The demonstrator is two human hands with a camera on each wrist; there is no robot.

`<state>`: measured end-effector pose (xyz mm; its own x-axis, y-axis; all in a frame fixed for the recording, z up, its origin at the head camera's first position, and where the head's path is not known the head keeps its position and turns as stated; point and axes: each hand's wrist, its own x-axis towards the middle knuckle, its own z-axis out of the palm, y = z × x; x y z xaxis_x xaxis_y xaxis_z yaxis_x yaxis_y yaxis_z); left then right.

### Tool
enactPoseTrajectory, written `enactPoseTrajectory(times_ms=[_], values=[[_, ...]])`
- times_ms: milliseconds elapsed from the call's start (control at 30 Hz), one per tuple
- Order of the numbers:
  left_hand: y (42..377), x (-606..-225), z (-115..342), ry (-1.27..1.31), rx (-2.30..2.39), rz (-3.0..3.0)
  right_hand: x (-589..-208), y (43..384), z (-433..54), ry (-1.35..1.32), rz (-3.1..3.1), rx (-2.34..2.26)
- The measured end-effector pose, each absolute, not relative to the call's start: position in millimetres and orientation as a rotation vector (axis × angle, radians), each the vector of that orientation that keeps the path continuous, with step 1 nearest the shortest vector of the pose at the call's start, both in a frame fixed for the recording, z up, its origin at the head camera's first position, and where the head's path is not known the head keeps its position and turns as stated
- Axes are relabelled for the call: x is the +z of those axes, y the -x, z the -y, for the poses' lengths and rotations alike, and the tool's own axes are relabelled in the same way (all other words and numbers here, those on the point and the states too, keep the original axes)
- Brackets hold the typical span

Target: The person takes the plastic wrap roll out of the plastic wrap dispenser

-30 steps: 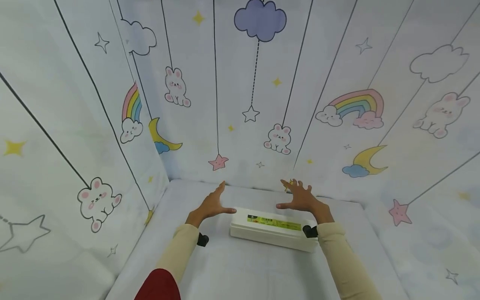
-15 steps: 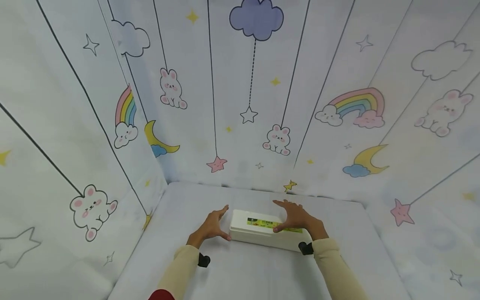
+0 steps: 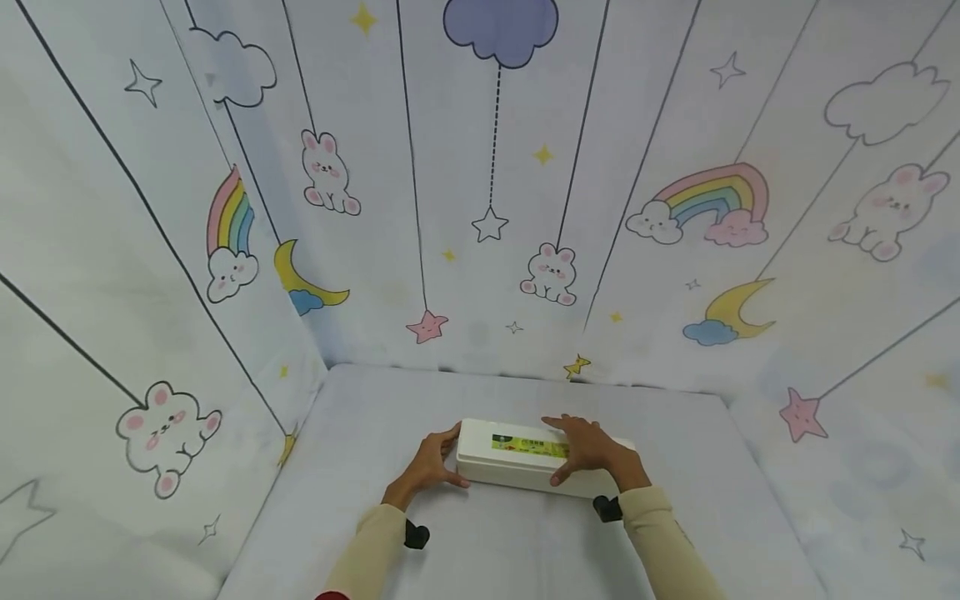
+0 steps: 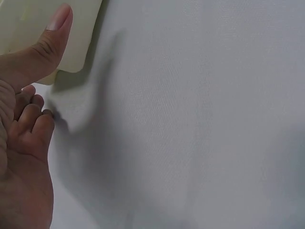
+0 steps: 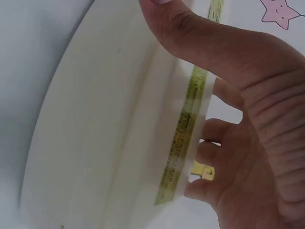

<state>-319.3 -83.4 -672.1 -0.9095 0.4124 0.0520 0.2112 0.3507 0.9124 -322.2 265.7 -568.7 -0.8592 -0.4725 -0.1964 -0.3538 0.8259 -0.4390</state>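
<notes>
A long white lidded box (image 3: 510,475) with a yellow-green label (image 3: 528,446) on its top lies on the white-covered table. My left hand (image 3: 427,467) grips its left end, thumb along the front side and fingers at the end and back. In the left wrist view the thumb (image 4: 43,52) overlaps the box corner (image 4: 81,47), with the other fingers curled below. My right hand (image 3: 592,450) spans the box right of the middle, covering part of the label. Its thumb (image 5: 190,28) lies over the front side, and its fingers reach past the far edge.
White cloth walls (image 3: 450,167) printed with rabbits, stars, clouds and rainbows enclose the table (image 3: 510,550) at the back and both sides. A black wrist device (image 3: 416,535) shows below the left hand and another black device (image 3: 607,508) below the right.
Both hands have come down and nearer from above and behind the box, and now hold it at its left end and right part. The view has shifted slightly to the right.
</notes>
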Motion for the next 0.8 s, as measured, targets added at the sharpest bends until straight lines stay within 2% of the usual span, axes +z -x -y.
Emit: enactPoseTrajectory(times_ms=[467,800], values=[[330.9,-702.9,79.6,-0.587,1.650,-2.409,-579.7,317.9,-268.0,0.562,-2.750,-0.538],[325.7,-702.4,79.3,-0.633,1.606,-2.487,-577.9,313.4,-264.5,0.467,-2.758,-0.631]])
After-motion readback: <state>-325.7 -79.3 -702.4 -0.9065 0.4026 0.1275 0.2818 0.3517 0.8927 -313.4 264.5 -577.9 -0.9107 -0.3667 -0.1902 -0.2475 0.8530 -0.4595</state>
